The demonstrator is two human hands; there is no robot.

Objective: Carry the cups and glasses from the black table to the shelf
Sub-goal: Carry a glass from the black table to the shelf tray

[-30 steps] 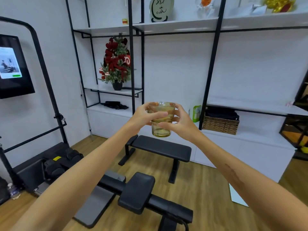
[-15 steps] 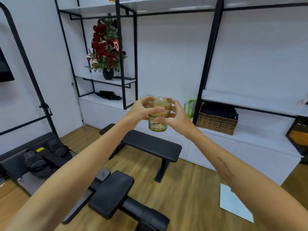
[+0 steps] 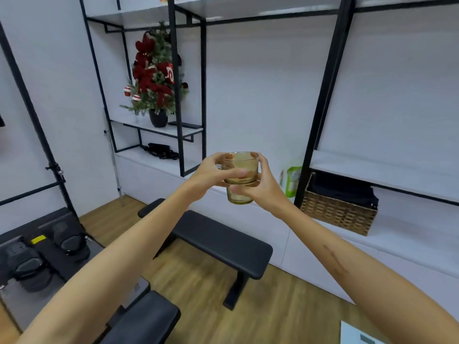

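Both hands clasp stacked amber ribbed glasses.

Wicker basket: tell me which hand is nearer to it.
Right. The right hand, gripping the amber glass, is on the side toward the wicker basket. The left hand holds the glass's far side, farther from the basket.

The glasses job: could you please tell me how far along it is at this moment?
Done: no cup or glass shows on the shelf in view, so nothing looks delivered. In hand: both the left hand and the right hand have a grip on amber glasses, apparently two stacked, carried above the bench. Left: setting them on the shelf; the black table is out of view.
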